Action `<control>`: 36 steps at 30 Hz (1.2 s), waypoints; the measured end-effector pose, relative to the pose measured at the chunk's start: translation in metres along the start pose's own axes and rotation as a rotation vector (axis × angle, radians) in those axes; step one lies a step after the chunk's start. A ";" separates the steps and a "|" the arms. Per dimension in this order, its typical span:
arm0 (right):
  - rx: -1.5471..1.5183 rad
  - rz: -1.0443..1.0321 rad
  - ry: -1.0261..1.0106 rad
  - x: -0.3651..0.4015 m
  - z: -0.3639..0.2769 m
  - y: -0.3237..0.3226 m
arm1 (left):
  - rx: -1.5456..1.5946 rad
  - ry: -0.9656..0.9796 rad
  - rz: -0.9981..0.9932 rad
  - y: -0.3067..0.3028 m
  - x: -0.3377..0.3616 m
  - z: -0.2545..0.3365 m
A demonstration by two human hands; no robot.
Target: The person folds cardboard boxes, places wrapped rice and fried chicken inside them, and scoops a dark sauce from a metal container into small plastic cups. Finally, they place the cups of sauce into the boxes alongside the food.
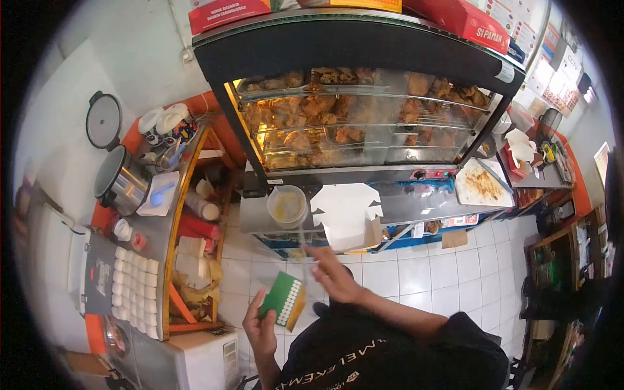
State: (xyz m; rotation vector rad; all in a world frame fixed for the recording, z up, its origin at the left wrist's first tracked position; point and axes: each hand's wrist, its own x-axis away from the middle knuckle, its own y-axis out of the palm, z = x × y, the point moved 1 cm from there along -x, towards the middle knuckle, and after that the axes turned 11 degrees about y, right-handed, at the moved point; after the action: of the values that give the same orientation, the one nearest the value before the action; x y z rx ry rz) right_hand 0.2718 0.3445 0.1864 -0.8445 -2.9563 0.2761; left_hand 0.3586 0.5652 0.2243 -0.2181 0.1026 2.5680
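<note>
My left hand [260,323] holds a green packet [280,299] with a row of white round shapes along one side and a brownish edge. Up and to the right of the packet is my right hand [335,276], its fingers partly spread and nothing visible in them. Beyond my hands, an open white cardboard box [346,211] lies on the metal counter [406,205]. Just left of the box stands a translucent round container [286,205] with some yellowish contents.
A glass display case [364,123] full of fried pieces stands behind the counter. At right lies a white cutting board [481,184] with crumbs. The left table carries a steel pot [123,182] and rows of white wrapped portions [134,289].
</note>
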 end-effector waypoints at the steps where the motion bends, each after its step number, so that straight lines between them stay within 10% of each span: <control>1: 0.056 -0.009 -0.077 -0.003 -0.013 0.011 | -0.028 0.006 -0.032 0.002 -0.001 -0.001; 4: -0.111 -0.090 0.143 -0.017 0.005 0.038 | -0.086 0.048 -0.012 0.000 -0.003 -0.008; 16: 0.294 -0.553 -0.464 0.010 -0.067 0.051 | -0.182 0.125 0.144 -0.023 -0.008 0.023; 19: 0.507 -0.824 -0.301 0.004 -0.073 0.052 | -0.270 0.095 0.126 -0.041 0.005 0.021; 22: 0.393 -0.674 -0.267 -0.007 -0.070 0.046 | -0.406 -0.207 -0.048 -0.110 0.023 0.032; 25: 0.229 -0.572 -0.341 -0.031 -0.029 0.059 | 0.057 0.072 0.157 -0.144 0.063 0.010; 28: 0.218 -0.689 0.070 -0.029 -0.052 0.083 | 0.283 0.039 0.092 -0.153 0.089 -0.012; 32: 0.244 -0.854 0.142 -0.035 -0.044 0.139 | 0.361 0.061 0.274 -0.152 0.111 -0.073; 35: 0.309 -0.636 0.065 -0.017 -0.061 0.173 | 0.663 -0.077 0.483 -0.137 0.088 -0.013; 36: 0.314 -0.499 -0.314 -0.009 -0.063 0.183 | 0.623 -0.009 0.481 -0.142 0.081 -0.003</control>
State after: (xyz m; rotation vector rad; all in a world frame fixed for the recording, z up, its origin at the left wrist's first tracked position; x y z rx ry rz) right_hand 0.3811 0.5022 0.2137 -0.0190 -3.1372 0.8728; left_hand 0.3682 0.7270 0.2030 0.0674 1.0421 2.8421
